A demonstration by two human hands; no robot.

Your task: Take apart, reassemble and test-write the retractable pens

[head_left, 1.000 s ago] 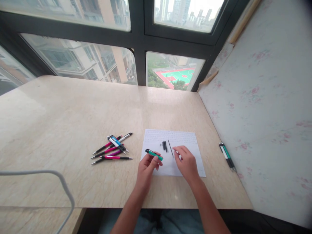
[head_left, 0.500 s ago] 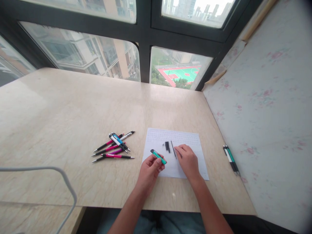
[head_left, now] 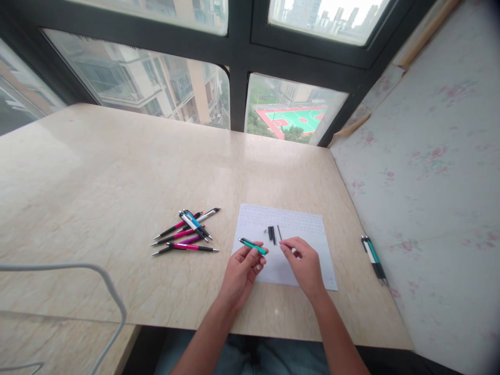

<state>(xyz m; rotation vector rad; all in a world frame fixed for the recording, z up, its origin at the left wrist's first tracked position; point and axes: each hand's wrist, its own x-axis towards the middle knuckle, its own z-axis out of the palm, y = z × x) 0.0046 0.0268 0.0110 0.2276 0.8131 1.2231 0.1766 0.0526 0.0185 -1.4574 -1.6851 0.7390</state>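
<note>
My left hand (head_left: 242,271) is closed on a green and black pen barrel (head_left: 253,246), held just above a white sheet of paper (head_left: 308,229). My right hand (head_left: 303,263) is pinched at the fingertips near the thin dark refill (head_left: 279,232); what it holds, if anything, is too small to name. Small black pen parts (head_left: 271,233) lie on the sheet just beyond both hands.
A pile of several pens (head_left: 187,234), pink, blue, white and black, lies left of the sheet on the beige marble table (head_left: 117,172). Two more pens (head_left: 374,258) lie by the right wall. A curved metal bar (head_left: 97,276) rises at the lower left. Windows stand behind.
The view has tilted slightly. My right hand has drawn in toward the left hand and pinched near the refill. The left hand still holds the green barrel.
</note>
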